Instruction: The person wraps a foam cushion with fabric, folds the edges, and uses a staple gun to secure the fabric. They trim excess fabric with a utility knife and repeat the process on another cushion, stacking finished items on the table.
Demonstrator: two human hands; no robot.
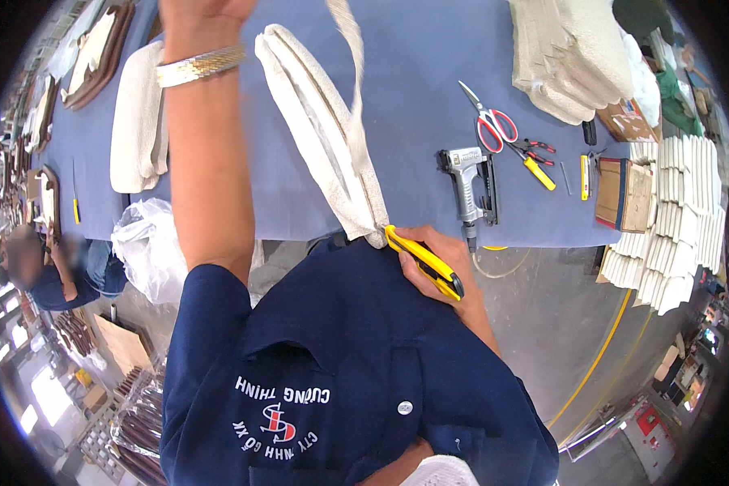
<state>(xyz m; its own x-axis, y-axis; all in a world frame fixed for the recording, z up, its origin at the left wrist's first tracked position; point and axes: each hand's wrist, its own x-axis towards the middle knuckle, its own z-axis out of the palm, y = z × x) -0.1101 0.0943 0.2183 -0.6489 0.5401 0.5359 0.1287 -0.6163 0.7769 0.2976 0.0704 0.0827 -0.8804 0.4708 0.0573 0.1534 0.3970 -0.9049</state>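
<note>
My right hand [439, 255] grips a yellow-and-black utility knife [424, 264] close to my body at the table's near edge. Its front end meets the near tip of a long, narrow padded piece in cream fabric [320, 138], which lies slantwise with its open side showing a pale inside. From that piece a loose fabric strip [354, 57] rises and leaves the picture at the top. My left arm reaches far forward; only the wrist and part of my left hand [206, 11] show, the fingers cut off by the upper edge.
On the blue table [417, 105] lie a staple gun [471, 186], red-handled scissors [492, 121], pliers [535, 150] and another yellow cutter [585, 176]. Stacked cream pieces [571, 61] stand far right; another padded piece [138, 117] lies left, above a clear plastic bag [147, 247]. A person [53, 267] sits farther left.
</note>
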